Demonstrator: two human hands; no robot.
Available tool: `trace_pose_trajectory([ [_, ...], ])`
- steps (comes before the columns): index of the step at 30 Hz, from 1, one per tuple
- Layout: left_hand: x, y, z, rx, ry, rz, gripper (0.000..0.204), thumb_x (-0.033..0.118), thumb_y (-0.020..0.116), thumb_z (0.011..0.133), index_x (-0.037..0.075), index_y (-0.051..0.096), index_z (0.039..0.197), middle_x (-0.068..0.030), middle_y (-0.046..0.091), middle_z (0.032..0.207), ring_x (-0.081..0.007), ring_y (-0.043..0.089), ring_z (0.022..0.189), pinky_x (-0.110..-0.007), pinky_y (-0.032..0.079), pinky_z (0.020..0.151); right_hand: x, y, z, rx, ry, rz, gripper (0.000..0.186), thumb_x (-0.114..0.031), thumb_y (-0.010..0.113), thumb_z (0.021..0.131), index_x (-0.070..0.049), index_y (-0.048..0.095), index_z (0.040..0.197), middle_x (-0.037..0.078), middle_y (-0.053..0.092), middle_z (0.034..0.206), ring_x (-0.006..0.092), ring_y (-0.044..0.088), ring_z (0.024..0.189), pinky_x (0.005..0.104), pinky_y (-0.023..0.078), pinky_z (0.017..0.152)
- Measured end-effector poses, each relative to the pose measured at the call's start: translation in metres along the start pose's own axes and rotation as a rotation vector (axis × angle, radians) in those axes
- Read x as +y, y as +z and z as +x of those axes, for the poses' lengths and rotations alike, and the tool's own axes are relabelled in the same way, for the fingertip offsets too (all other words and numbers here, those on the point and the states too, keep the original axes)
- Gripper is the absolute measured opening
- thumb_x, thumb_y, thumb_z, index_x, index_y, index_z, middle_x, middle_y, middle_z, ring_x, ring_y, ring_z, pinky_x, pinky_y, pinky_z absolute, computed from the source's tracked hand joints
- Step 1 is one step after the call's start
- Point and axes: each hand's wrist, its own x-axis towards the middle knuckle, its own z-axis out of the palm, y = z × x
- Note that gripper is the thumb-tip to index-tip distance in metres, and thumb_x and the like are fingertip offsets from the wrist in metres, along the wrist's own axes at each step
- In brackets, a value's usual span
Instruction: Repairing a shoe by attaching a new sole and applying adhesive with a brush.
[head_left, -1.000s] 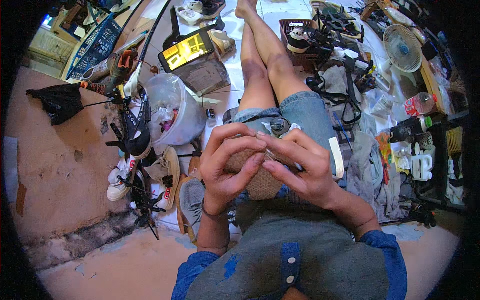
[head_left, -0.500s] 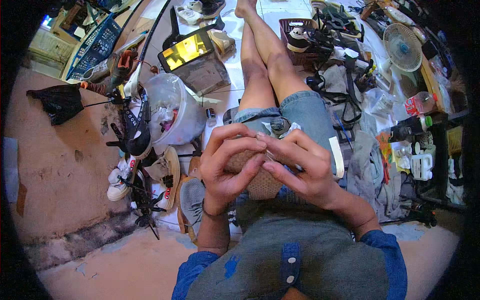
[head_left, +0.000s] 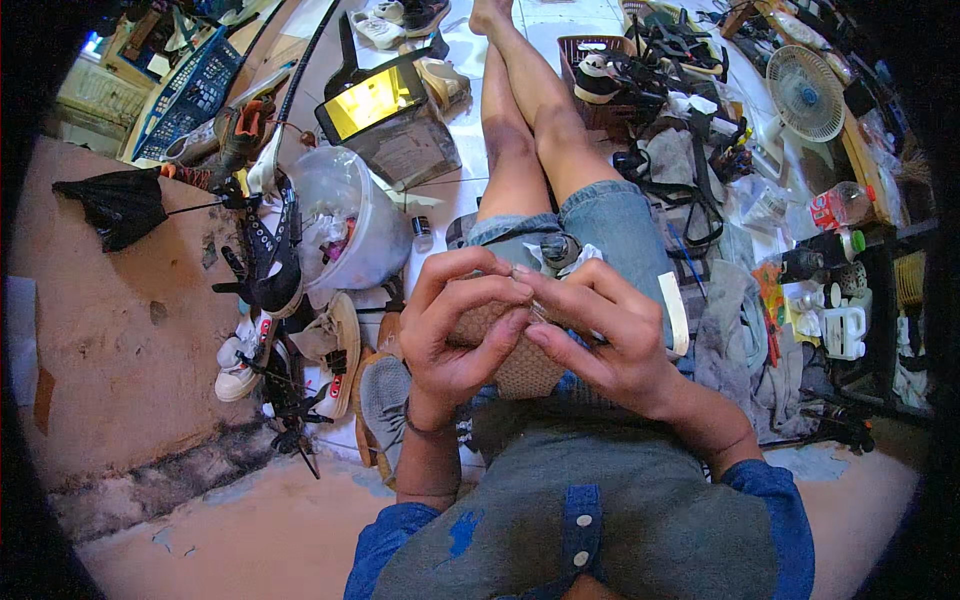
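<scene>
My left hand (head_left: 455, 325) and my right hand (head_left: 610, 335) meet above my lap, their fingertips pinched close together. Something thin and pale shows by the right thumb, too small to name. Just behind and under the fingers is a tan piece with a woven-looking texture (head_left: 530, 372); the hands cover much of it. Whether the fingers grip its edge is hidden. Beyond the hands, a small dark rounded thing (head_left: 558, 250) rests on my denim shorts (head_left: 615, 225). A grey knit shoe (head_left: 384, 398) lies beside my left forearm.
Left of my legs stand a translucent tub (head_left: 375, 235) with scraps and a box topped by a phone with a lit yellow screen (head_left: 375, 103). Several shoes lie on the left. At right are grey cloths (head_left: 728, 320), a bottle with a red label (head_left: 840, 207) and a fan (head_left: 805, 95).
My hands keep the same pinched pose, with no clear movement. The picture on the phone screen has changed.
</scene>
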Motion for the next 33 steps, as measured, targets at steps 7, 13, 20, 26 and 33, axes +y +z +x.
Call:
trace_pose_trajectory([
  [7,0.0021,0.0003,0.0009,0.006,-0.002,-0.006,0.023,0.003,0.076,0.074,0.004,0.071,0.097,-0.0126,0.062,0.102,-0.0233,0.063,0.094,-0.034,0.051,0.083,0.0001,0.0009,-0.0005,0.011,-0.002,0.003,0.046,-0.010,0.073,0.083,-0.005,0.063,0.128,0.010,0.058,0.083,0.0218,0.060,0.071,0.0331,0.050,0.063],
  [13,0.0006,-0.0002,0.0004,-0.001,-0.002,-0.027,0.023,0.003,0.077,0.074,0.004,0.071,0.097,-0.0123,0.063,0.102,-0.0234,0.063,0.094,-0.034,0.051,0.083,-0.0003,0.0009,-0.0003,0.010,-0.005,-0.010,0.046,-0.010,0.074,0.082,-0.004,0.063,0.127,0.011,0.059,0.084,0.0224,0.061,0.072,0.0335,0.050,0.063],
  [20,0.0014,0.0000,0.0007,0.009,0.000,-0.015,0.024,0.003,0.077,0.074,0.004,0.071,0.097,-0.0121,0.063,0.102,-0.0236,0.063,0.093,-0.034,0.051,0.083,0.0002,0.0007,-0.0002,0.003,-0.006,-0.007,0.046,-0.010,0.074,0.082,-0.003,0.063,0.126,0.011,0.059,0.084,0.0227,0.061,0.073,0.0336,0.050,0.063],
  [26,-0.0003,0.0002,0.0002,0.008,0.002,-0.008,0.024,0.002,0.077,0.074,0.004,0.071,0.097,-0.0120,0.062,0.102,-0.0235,0.063,0.093,-0.034,0.051,0.083,-0.0005,0.0006,0.0006,0.015,-0.021,-0.005,0.045,-0.011,0.074,0.083,-0.002,0.064,0.125,0.011,0.059,0.084,0.0220,0.061,0.073,0.0333,0.050,0.063],
  [33,0.0000,0.0001,-0.0002,0.009,-0.004,-0.018,0.025,0.002,0.076,0.073,0.004,0.071,0.097,-0.0121,0.062,0.103,-0.0233,0.063,0.094,-0.034,0.050,0.083,-0.0012,0.0006,0.0006,0.006,-0.006,-0.009,0.045,-0.011,0.074,0.083,-0.002,0.064,0.125,0.011,0.059,0.085,0.0219,0.061,0.073,0.0334,0.050,0.064],
])
